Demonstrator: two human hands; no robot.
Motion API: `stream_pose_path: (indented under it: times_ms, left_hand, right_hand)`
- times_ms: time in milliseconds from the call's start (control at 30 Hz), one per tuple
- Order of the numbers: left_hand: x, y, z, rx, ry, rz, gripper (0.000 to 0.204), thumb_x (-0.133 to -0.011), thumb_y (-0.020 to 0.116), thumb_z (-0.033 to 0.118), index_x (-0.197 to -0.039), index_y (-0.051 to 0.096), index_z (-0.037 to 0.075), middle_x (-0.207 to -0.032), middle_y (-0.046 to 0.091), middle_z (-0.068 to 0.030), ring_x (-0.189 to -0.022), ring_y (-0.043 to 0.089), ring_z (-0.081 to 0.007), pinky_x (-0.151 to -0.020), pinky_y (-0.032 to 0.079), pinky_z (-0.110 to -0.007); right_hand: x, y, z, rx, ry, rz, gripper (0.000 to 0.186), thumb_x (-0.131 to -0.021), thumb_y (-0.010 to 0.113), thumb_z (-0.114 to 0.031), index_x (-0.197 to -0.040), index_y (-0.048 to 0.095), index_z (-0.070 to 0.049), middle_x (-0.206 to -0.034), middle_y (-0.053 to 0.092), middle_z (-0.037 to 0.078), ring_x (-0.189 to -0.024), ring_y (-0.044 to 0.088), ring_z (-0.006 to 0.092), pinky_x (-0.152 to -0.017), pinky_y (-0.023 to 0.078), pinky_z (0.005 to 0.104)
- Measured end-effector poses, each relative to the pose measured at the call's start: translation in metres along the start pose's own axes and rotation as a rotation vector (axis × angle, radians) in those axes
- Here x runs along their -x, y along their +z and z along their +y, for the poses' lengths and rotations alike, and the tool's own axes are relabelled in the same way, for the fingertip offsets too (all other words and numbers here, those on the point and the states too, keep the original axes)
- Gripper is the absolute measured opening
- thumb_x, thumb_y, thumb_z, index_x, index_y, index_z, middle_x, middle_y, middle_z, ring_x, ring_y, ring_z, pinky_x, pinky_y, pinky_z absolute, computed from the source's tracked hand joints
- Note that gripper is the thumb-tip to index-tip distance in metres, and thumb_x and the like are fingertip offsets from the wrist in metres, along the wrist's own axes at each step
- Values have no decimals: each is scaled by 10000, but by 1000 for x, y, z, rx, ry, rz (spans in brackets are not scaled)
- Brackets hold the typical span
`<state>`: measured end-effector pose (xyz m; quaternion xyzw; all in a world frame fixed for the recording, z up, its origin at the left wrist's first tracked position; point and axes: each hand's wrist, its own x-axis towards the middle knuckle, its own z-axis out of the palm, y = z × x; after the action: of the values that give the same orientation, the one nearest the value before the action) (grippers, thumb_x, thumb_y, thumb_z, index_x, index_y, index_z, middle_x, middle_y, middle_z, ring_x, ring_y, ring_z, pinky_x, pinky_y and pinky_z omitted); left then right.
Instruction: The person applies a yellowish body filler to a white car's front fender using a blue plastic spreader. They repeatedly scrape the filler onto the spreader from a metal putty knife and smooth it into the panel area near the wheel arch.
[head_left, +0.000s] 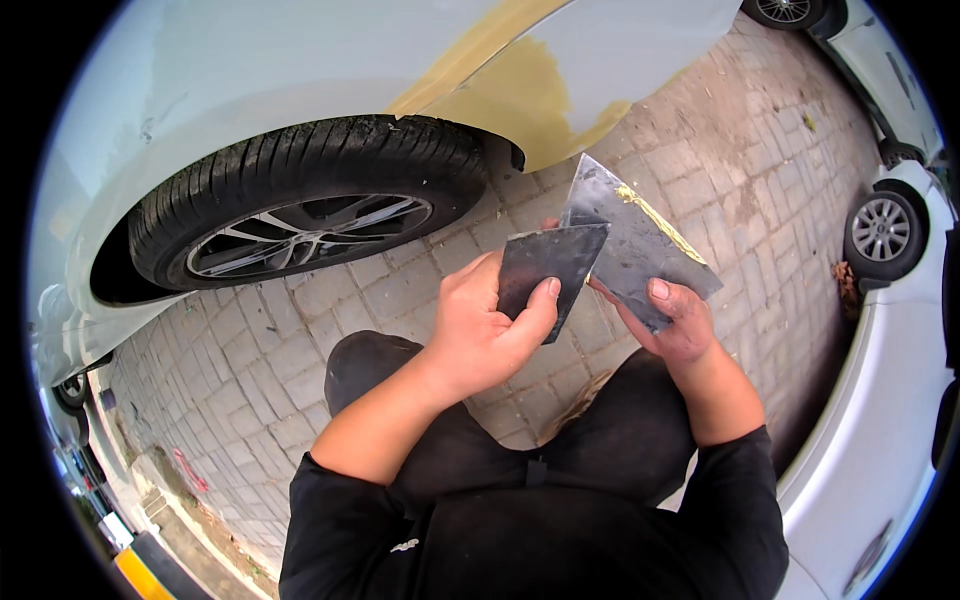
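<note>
My left hand (490,325) is closed on a dark, flat putty spreader (545,262), with the thumb pressed on its face. My right hand (676,318) grips a larger grey putty spreader (632,240) that has a strip of yellow putty (662,222) along its outer edge. The two spreaders meet or overlap at the left one's right edge; whether they touch I cannot tell. Ahead of my hands, the white car's panel (330,60) carries a yellow putty patch (515,95) beside the wheel arch.
The car's black tyre (320,165) stands at the left, close to my left hand. Grey paving (275,350) lies beneath. Along the right side stands another white car (870,400), its wheel (882,232) showing. My knees (640,420) are bent below my hands.
</note>
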<state>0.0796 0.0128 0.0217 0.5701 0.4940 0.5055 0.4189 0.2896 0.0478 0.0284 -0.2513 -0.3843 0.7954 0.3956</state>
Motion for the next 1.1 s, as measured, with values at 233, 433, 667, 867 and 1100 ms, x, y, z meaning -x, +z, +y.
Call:
stream_pose_path:
  times_ms: [233,433,667,867,1100]
  left_hand:
    - [10,9,-4,12,19,-34,183,-860,681,57,-1027,659,-14,-803,656,-121,-707,640,-209,-649,504,-322]
    - [-3,3,-5,107,-50,55,110,-876,657,34,-974,661,-15,-823,667,-135,-681,644,-219,-614,504,-303]
    - [18,26,13,148,-4,-178,211,-854,680,39,-1057,660,-17,-850,664,-142,-709,645,-220,-624,511,-337]
    - [-4,-5,0,519,-144,128,165,-958,612,33,-1105,634,-39,-1048,701,-69,-919,635,-96,-811,522,-277]
    - [-9,-9,-9,470,-112,315,187,-943,643,30,-1116,616,-35,-1045,697,-67,-923,635,-99,-830,519,-277]
  right_hand:
    - [-12,6,1,35,-65,-127,715,-925,575,-378,-1475,368,29,-1483,458,185,-1376,439,305,-1169,296,446]
    - [1,9,4,162,-56,101,833,-914,525,-531,-1507,317,16,-1463,430,302,-1390,411,415,-1148,315,494]
    - [-13,17,8,-33,-76,-162,946,-925,362,-748,-1538,288,-32,-1504,401,265,-1414,378,393,-1159,295,473]
    - [1,8,2,197,23,-108,1032,-870,598,-659,-1559,192,-8,-1568,316,143,-1449,306,258,-1185,233,422]
    - [-4,11,8,236,104,-217,1040,-857,719,-443,-1566,111,15,-1591,233,174,-1483,220,272,-1192,202,424]
